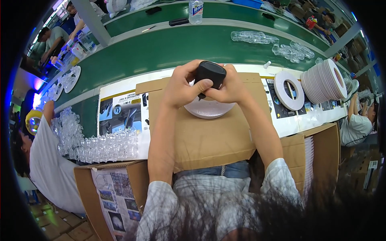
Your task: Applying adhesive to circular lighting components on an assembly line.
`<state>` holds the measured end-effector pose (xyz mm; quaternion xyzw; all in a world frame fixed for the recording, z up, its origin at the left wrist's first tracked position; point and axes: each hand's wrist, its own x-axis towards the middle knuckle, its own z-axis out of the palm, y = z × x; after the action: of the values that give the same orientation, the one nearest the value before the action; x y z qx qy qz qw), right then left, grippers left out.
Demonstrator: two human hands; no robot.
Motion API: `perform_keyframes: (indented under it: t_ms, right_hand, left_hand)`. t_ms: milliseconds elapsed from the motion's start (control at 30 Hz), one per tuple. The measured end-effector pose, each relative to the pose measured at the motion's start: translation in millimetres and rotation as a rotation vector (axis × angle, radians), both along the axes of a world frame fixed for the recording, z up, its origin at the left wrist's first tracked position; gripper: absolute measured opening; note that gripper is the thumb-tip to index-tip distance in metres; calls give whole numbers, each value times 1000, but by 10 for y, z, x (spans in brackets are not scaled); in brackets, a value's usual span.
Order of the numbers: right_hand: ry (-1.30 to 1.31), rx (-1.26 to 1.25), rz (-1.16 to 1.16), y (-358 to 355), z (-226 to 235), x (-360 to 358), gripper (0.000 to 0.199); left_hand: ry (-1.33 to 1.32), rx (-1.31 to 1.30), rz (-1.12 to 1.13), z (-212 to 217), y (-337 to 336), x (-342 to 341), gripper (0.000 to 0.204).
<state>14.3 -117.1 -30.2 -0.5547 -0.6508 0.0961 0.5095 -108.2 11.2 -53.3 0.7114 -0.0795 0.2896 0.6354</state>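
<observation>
Both of my hands hold a black, rounded block-like device (pixel 211 73) whose exact kind I cannot make out. My left hand (pixel 185 86) wraps its left side, with the thumb across its lower front. My right hand (pixel 231 86) closes on the opposite side, its thumb just under the body. A small dark tip shows beneath the device, above a white round disc (pixel 210 111). Whether the tip touches the disc is hidden by my hands. Under the disc, a brown cardboard sheet (pixel 213 138) spreads over the bench edge toward my lap.
Clear plastic pieces (pixel 106 147) stand in rows at left. On the right are a flat white ring (pixel 279 91) and a stack of white rings (pixel 321 83). More clear parts (pixel 254 37) and a bottle (pixel 196 13) lie beyond. Open cartons (pixel 138 182) flank me; people work on both sides.
</observation>
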Motion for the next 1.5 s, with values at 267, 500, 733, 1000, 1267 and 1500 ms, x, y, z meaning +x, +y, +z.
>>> perform_keyframes:
  t_ms: [267,500,733,1000,1267,1500]
  right_hand:
    - [-61,-44,-36,-241,-22,121,22]
    - [3,-15,-15,-253,-87,152,20]
    - [-29,29,-15,-241,-151,201,19]
    - [0,-33,-44,-255,-120,182,24]
    - [-85,48,-91,-341,31,195,24]
    - [-7,-60,-123,-370,30,219,21]
  left_hand:
    - [-34,-24,32,34,-279,78,36]
    - [-30,-18,52,12,-295,107,36]
    - [-24,-40,49,9,-321,142,34]
    - [-4,-46,50,-55,-288,161,38]
    - [-28,-98,13,62,-443,207,38]
    - [-31,-137,44,23,-458,261,33]
